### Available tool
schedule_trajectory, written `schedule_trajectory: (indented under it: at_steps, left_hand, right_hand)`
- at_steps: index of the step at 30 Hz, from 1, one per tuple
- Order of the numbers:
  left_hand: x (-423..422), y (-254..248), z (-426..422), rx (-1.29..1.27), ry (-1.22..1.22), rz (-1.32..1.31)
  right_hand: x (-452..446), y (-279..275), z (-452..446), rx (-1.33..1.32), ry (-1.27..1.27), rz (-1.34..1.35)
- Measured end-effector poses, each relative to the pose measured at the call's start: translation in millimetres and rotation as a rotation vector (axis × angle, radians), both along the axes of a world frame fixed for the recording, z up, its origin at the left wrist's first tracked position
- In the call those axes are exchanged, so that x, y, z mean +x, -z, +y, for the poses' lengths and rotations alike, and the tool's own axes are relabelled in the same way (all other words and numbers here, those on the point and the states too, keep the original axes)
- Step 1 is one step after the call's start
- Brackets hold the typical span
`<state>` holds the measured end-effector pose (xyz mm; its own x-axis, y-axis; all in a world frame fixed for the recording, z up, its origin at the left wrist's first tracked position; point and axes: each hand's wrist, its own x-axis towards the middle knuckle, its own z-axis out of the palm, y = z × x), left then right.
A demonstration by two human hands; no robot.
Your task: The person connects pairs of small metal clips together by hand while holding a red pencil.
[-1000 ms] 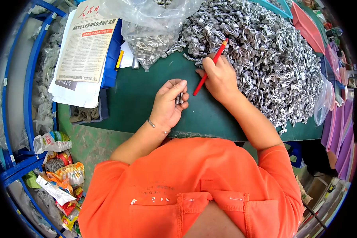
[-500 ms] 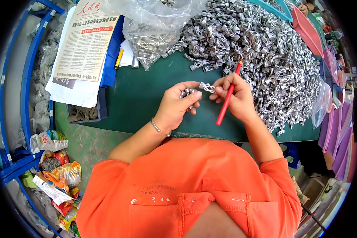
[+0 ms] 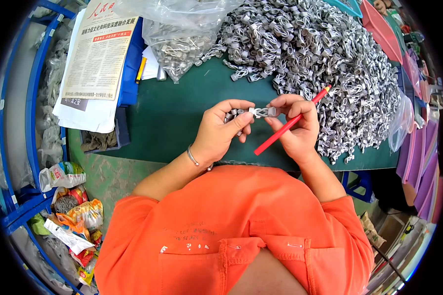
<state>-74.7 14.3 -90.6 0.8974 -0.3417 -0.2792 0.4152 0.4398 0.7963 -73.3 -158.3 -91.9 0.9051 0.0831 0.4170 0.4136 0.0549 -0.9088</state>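
My left hand (image 3: 219, 128) is closed around several small silver metal pieces (image 3: 230, 116), with ribbed collars showing between the fingers. Stretched between my two hands is one silver metal piece (image 3: 262, 112) with a ribbed collar and twisted loops; the left thumb and fingertips pinch its left end. Fingertips of my right hand (image 3: 302, 132) touch its other end. That hand also grips a red pencil (image 3: 276, 138), slanted across the palm, its tip up to the right. Just beyond the hands lies a large heap of similar metal pieces (image 3: 320, 54).
A clear plastic bag (image 3: 174, 46) of metal pieces lies at the heap's left. Farther left are a newspaper (image 3: 96, 61), a blue bin (image 3: 132, 73) and a yellow marker (image 3: 141, 69). A pink tray (image 3: 381, 32) stands at the right of the green table (image 3: 167, 115).
The metal piece now lies level and straight between the hands. My right hand has turned, tilting the red pencil closer to horizontal. The head view has shifted slightly.
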Motion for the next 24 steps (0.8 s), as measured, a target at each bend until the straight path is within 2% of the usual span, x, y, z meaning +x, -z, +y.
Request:
schedule_trajectory:
  at_steps: [5,7,9,11,12,14,17,22,24]
  left_hand:
    - [0.3,2.6,0.9,-0.077,0.054,0.119]
    - [3.3,-4.9,3.1,-0.228,0.027,0.393]
    - [4.8,2.3,10.1,-0.262,0.030,0.409]
    - [4.3,14.3,16.0,-0.276,-0.079,0.429]
    - [5.7,16.7,17.1,-0.283,-0.095,0.385]
    - [5.8,15.6,16.6,-0.238,-0.122,0.349]
    - [6.6,2.0,16.2,-0.196,-0.165,0.332]
    - [5.9,3.8,18.8,-0.199,-0.160,0.356]
    - [4.7,13.1,17.9,-0.043,-0.127,0.257]
  right_hand:
    - [1.3,-3.5,3.4,-0.114,0.005,-0.129]
    - [5.8,-11.6,4.6,-0.157,-0.170,-0.161]
    - [15.5,-7.8,1.1,-0.381,-0.056,-0.169]
    - [36.7,-2.4,3.2,-0.595,0.040,-0.242]
    - [45.1,-0.8,4.9,-0.595,0.042,-0.244]
    - [56.8,1.5,10.7,-1.032,0.137,-0.372]
    - [63.0,8.8,20.2,-1.172,0.200,-0.342]
    - [54.4,2.1,8.7,-1.107,0.113,-0.346]
    - [46.6,-0.3,3.2,-0.702,0.187,-0.140]
